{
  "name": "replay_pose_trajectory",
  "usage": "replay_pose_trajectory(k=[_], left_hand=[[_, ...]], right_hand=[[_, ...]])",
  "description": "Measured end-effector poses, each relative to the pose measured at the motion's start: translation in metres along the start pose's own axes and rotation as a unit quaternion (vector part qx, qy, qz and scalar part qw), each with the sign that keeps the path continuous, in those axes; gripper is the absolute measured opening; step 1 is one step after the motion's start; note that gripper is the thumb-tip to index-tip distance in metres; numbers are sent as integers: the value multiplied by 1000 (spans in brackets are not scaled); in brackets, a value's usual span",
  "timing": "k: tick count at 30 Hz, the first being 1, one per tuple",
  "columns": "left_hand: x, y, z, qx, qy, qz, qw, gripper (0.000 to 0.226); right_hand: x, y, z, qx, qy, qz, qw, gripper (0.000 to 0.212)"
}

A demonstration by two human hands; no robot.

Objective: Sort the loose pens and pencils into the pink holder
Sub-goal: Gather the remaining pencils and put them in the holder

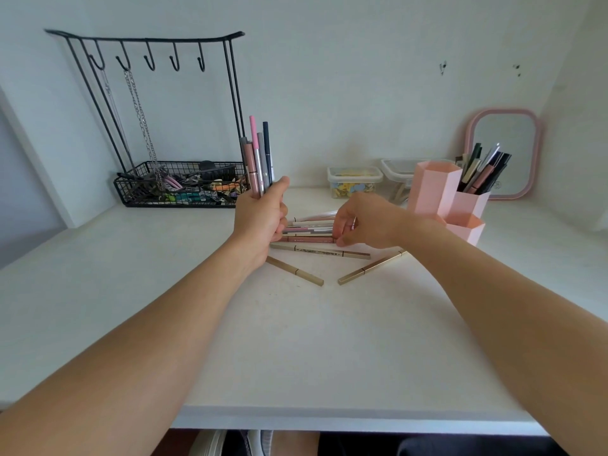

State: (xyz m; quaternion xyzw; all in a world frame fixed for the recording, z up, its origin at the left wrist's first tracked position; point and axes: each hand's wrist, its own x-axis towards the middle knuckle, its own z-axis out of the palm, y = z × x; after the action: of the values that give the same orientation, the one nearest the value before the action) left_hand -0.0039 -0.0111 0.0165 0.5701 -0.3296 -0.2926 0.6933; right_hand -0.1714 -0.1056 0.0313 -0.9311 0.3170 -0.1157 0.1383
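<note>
My left hand (261, 218) grips an upright bundle of pens (258, 156), pink, grey and dark ones, above the desk's middle. Beside it, several loose pens (309, 230) lie in a pile on the white desk. My right hand (358, 225) rests on the right end of that pile, fingers pinched on a pink pen (312, 239). Two gold pencils (296, 270) (370, 267) lie nearer to me, angled like a V. The pink holder (437, 192), made of hexagonal tubes, stands at the right; its back tube holds several pens (482, 171).
A black wire rack (148, 120) with hooks, chains and a cluttered basket (181, 189) stands at the back left. Two small clear boxes (353, 182) (399, 174) sit behind the pile. A pink-framed mirror (505, 153) leans on the wall behind the holder.
</note>
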Motion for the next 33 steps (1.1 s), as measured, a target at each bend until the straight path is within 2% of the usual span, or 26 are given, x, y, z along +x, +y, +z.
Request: replay_pose_trajectory(k=[11, 15, 17, 20, 22, 28, 33], left_hand=[[-2, 1, 0, -10, -17, 0, 1000, 40], [-5, 2, 1, -33, -23, 12, 999, 38], [-8, 3, 2, -33, -35, 21, 999, 37], [-11, 2, 4, -25, -57, 33, 997, 40], [-15, 1, 6, -21, -75, 51, 996, 36], [-21, -2, 12, 8, -68, 87, 994, 29], [-15, -5, 11, 78, -21, 81, 993, 20]], right_hand=[[-3, 4, -6, -18, -7, -2, 1000, 5], [-2, 3, -13, 72, 22, 36, 996, 6], [-3, -3, -10, 160, 19, 38, 986, 8], [-5, -19, 1, 321, 17, 16, 947, 5], [-5, -30, 8, 382, 30, -7, 924, 11], [-5, -39, 17, 402, 96, -32, 910, 4], [-4, -42, 22, 444, 93, -20, 891, 17]])
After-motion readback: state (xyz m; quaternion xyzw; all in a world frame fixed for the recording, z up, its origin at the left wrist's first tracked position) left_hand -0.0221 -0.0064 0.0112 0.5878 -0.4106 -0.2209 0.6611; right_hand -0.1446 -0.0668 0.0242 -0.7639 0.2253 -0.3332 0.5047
